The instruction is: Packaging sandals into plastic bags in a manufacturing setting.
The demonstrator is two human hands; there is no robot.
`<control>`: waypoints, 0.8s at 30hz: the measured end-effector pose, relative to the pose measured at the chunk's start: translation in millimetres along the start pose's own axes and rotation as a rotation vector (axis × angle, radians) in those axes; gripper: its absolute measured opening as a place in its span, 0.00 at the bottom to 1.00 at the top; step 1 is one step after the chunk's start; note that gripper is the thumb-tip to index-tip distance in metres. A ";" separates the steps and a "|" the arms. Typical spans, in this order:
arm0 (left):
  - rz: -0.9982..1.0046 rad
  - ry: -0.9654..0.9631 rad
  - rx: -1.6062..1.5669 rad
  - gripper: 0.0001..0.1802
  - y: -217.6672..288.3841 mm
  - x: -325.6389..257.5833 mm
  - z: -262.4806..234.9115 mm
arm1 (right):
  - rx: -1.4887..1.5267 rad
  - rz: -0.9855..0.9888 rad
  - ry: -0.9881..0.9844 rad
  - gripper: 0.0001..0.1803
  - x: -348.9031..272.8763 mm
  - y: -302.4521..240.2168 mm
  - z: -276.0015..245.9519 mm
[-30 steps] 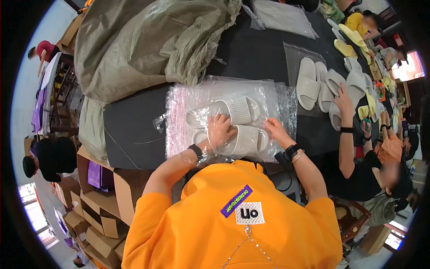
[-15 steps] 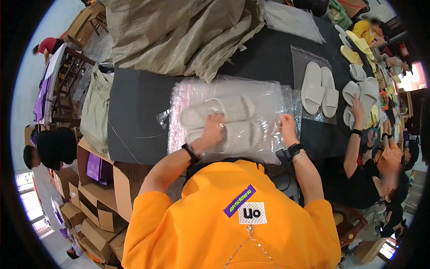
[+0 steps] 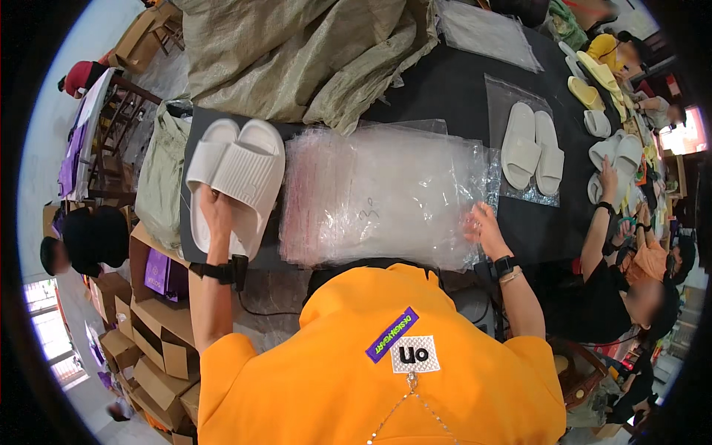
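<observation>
At the left of the black table, a pair of white slide sandals (image 3: 252,159) lies side by side. My left hand (image 3: 215,215) reaches in at the opening below the straps and is closed on the pair, its fingertips partly hidden. In front of me is a flat stack of clear plastic bags (image 3: 400,193) with pinkish edges on its left side. My right hand (image 3: 486,231) is at the right edge of this stack, fingers curled on the thin plastic of a bag. Further right, another pair of white slides (image 3: 530,152) rests on a clear bag.
A large beige woven sack (image 3: 297,59) covers the table's far left. More clear bags (image 3: 489,33) lie at the back. To the right, a co-worker's hand (image 3: 608,182) touches white slides (image 3: 627,159), with yellow slides (image 3: 586,94) beyond. Open cardboard boxes (image 3: 159,326) stand at lower left.
The white slides have moved left from the middle of the bag stack to the table's left side, with my left hand on them. My right hand stays by the stack's right edge, slightly lower.
</observation>
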State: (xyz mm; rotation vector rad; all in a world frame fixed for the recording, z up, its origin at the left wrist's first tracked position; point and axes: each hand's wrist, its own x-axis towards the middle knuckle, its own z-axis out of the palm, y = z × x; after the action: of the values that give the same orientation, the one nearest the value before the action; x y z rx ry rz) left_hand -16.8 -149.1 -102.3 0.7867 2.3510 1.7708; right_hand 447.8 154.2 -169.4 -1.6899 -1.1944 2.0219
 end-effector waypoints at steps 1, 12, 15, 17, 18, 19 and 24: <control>-0.007 -0.043 -0.035 0.20 30.0 3.1 4.9 | -0.047 -0.048 -0.047 0.26 0.2 1.2 0.8; 0.366 -0.654 0.339 0.11 79.4 -81.9 276.1 | -0.322 -0.262 -0.095 0.25 41.1 16.8 24.2; 0.423 -0.577 0.591 0.12 18.6 -100.5 309.8 | -0.368 -0.358 0.038 0.28 34.4 34.5 15.6; 0.414 -0.554 0.607 0.13 13.4 -100.4 309.2 | -0.226 -0.169 -0.005 0.35 -0.9 20.5 16.7; 0.410 -0.545 0.615 0.13 11.9 -100.5 308.7 | -0.222 -0.126 0.001 0.36 -10.4 24.2 13.3; 0.408 -0.577 0.628 0.13 12.5 -99.7 306.7 | -0.215 -0.080 0.004 0.38 -21.8 26.8 12.3; 0.396 -0.636 0.656 0.12 13.8 -97.7 306.2 | -0.328 -0.272 0.075 0.32 -57.8 11.7 19.2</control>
State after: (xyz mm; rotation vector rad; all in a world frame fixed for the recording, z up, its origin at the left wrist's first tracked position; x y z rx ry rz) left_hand 186.3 75.8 -210.1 1.6846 2.3745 0.5895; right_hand 451.1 101.2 -137.3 -1.6132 -1.6984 1.6576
